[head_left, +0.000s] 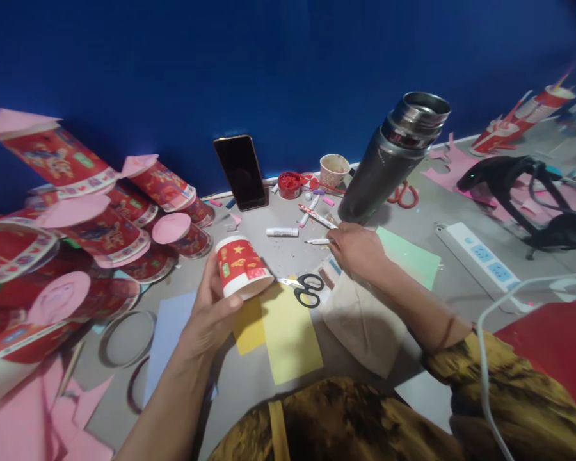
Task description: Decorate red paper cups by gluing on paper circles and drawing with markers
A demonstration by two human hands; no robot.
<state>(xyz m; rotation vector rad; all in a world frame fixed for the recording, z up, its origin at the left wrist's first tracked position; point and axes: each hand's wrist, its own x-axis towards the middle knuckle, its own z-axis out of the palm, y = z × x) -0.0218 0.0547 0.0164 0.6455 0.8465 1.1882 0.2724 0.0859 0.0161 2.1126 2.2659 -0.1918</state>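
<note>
A red paper cup (pixel 244 264) with a gold star and a white rim is in my left hand (pixel 216 291). It lies tilted, with my fingers wrapped round it and the thumb near its rim. My right hand (pixel 358 248) is closed on a white marker (pixel 318 242), whose dark tip points left. A red-and-white patterned pen (pixel 317 216) also reaches to my right fingers; whether they grip it too is unclear. Black-handled scissors (pixel 308 289) lie between my hands, beside yellow paper (pixel 292 339). A beige cloth item (pixel 365 320) lies under my right forearm.
Red paper cups with pink tops (pixel 96 230) are stacked at left. A phone (pixel 242 171) leans on the blue wall. A tall dark flask (pixel 393 160) stands behind my right hand. A power strip (pixel 484 262), its white cable (pixel 482 358) and a black headset-like device (pixel 523 198) are at right.
</note>
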